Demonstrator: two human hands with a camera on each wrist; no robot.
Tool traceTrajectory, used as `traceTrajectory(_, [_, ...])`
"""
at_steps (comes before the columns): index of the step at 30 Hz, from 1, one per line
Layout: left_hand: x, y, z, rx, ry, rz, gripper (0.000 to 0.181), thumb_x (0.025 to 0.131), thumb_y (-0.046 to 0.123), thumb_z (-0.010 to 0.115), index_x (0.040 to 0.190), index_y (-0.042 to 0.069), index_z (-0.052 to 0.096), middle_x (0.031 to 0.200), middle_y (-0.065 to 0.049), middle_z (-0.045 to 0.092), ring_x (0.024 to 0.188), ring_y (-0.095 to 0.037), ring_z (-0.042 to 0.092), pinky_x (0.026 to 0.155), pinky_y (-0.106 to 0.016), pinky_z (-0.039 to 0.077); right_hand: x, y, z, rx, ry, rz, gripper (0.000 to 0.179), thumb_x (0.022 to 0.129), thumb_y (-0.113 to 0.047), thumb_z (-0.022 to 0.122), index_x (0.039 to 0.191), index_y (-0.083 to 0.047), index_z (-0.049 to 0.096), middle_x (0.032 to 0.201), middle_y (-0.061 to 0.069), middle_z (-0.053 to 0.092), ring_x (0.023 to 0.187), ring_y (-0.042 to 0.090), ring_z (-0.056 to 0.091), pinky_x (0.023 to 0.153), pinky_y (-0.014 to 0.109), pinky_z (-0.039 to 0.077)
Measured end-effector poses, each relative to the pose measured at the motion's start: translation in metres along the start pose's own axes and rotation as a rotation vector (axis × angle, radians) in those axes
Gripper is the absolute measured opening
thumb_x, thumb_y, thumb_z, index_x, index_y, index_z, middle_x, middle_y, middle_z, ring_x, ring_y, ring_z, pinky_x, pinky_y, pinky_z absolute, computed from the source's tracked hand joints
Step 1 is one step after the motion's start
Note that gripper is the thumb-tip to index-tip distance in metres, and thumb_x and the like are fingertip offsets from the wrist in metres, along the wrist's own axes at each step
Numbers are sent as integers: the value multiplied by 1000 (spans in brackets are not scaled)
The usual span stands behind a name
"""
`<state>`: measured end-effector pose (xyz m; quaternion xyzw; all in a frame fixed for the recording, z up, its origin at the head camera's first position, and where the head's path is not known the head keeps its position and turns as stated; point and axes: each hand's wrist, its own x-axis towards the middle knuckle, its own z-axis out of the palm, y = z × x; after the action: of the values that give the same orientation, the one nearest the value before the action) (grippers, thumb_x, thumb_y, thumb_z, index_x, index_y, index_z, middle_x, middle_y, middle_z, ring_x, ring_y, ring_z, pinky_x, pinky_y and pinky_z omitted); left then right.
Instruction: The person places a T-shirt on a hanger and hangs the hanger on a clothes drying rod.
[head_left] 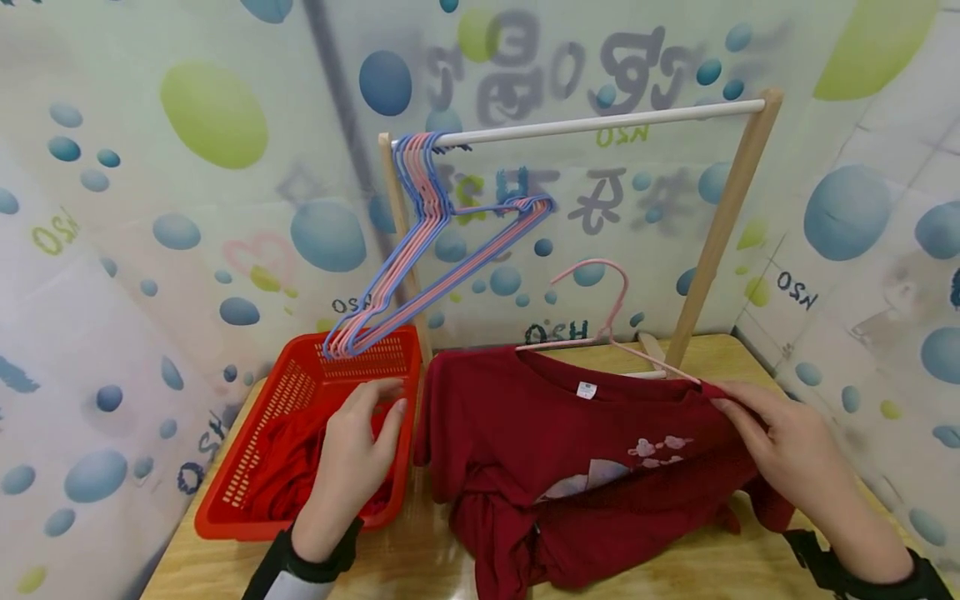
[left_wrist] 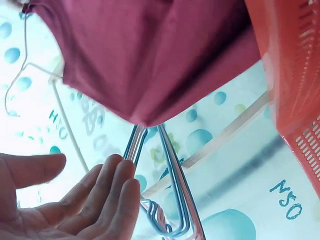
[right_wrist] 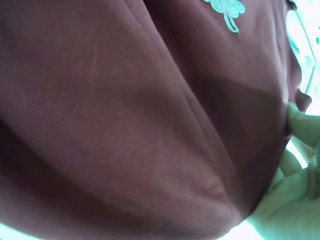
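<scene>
A dark red long-sleeved shirt [head_left: 517, 417] with a pale print hangs on a pink hanger [head_left: 617, 312], whose hook stands free above the collar. My right hand [head_left: 787, 442] pinches the shirt's shoulder near the hanger's right end; in the right wrist view, its thumb [right_wrist: 305, 125] presses on the cloth. My left hand [head_left: 356, 454] is over the red basket [head_left: 217, 508], thumb and fingers apart with nothing between them. In the left wrist view, the left hand's fingers [left_wrist: 112, 195] are loosely bent, below the shirt's shoulder [left_wrist: 145, 95].
Several blue and pink hangers [head_left: 420, 242] hang at the left end of the rack's white bar [head_left: 600, 125]. The rack's wooden post [head_left: 720, 225] stands behind the shirt on the right. Red clothes [head_left: 288, 458] lie in the basket on the wooden table [head_left: 187, 562].
</scene>
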<state>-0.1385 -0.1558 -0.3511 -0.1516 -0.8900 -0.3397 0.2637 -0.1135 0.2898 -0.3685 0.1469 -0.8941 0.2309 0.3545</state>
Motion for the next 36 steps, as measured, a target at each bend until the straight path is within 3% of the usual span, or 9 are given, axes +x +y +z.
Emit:
traceTrajectory(3, [-3, 0, -1, -10, 39, -27, 23, 94, 5, 71, 116, -1, 71, 107, -13, 74, 96, -27, 71, 82, -47, 59, 1, -1, 1, -28, 45, 9, 31, 77, 7, 81, 106, -4, 78, 97, 18, 78, 96, -22, 50, 87, -3, 30])
traceTrajectory(6, [-6, 0, -3, -19, 65, -84, 21, 94, 5, 71, 115, -1, 71, 108, -13, 74, 95, -26, 71, 82, -48, 59, 3, -1, 1, -61, 83, 21, 30, 77, 9, 80, 105, -1, 76, 94, 22, 77, 87, 10, 69, 83, 1, 34])
traceTrajectory(9, [-9, 0, -6, -30, 82, -144, 21, 95, 5, 70, 115, -1, 72, 109, -12, 75, 96, -26, 70, 83, -49, 59, 5, -2, 1, -99, 102, 50, 27, 79, 8, 78, 105, 3, 75, 93, 26, 75, 79, 44, 69, 72, 19, 45])
traceTrajectory(10, [-10, 0, -6, -33, 84, -162, 21, 95, 5, 69, 115, -1, 72, 109, -12, 75, 97, -26, 70, 84, -49, 58, 5, -2, 0, -110, 106, 60, 26, 80, 7, 78, 106, 4, 75, 93, 28, 74, 79, 47, 68, 70, 28, 49])
traceTrajectory(13, [-11, -1, -8, -47, 81, -205, 22, 97, 7, 68, 117, 0, 72, 111, -12, 75, 98, -25, 70, 86, -49, 58, 6, -2, 0, -137, 121, 83, 26, 82, 5, 76, 108, 7, 73, 95, 32, 73, 78, 53, 67, 65, 54, 51])
traceTrajectory(16, [-12, -1, -8, -56, 77, -233, 22, 97, 9, 67, 117, 1, 72, 111, -11, 75, 99, -25, 70, 87, -48, 58, 7, -1, -1, -155, 141, 91, 26, 84, 4, 75, 110, 9, 72, 94, 35, 71, 75, 57, 65, 65, 68, 48])
traceTrajectory(20, [-14, -2, -7, -54, 72, -218, 21, 96, 8, 68, 115, 0, 73, 108, -12, 76, 98, -25, 70, 86, -48, 58, 12, 2, -1, -176, 164, 102, 27, 86, 3, 74, 112, 11, 71, 93, 38, 69, 73, 60, 63, 62, 69, 48])
traceTrajectory(25, [-14, -3, -5, -43, 66, -185, 20, 95, 6, 70, 113, -2, 73, 105, -12, 76, 97, -25, 71, 83, -48, 58, 22, 6, -1, -160, 176, 169, 29, 91, 1, 71, 118, 13, 70, 104, 41, 67, 85, 61, 63, 74, 72, 49])
traceTrajectory(36, [-15, -2, -7, -46, 69, -219, 19, 96, 8, 69, 113, 1, 74, 105, -10, 76, 96, -24, 71, 84, -48, 59, 44, 21, -11, -189, 259, 259, 29, 99, -7, 62, 120, 13, 69, 110, 40, 67, 94, 61, 62, 77, 71, 47])
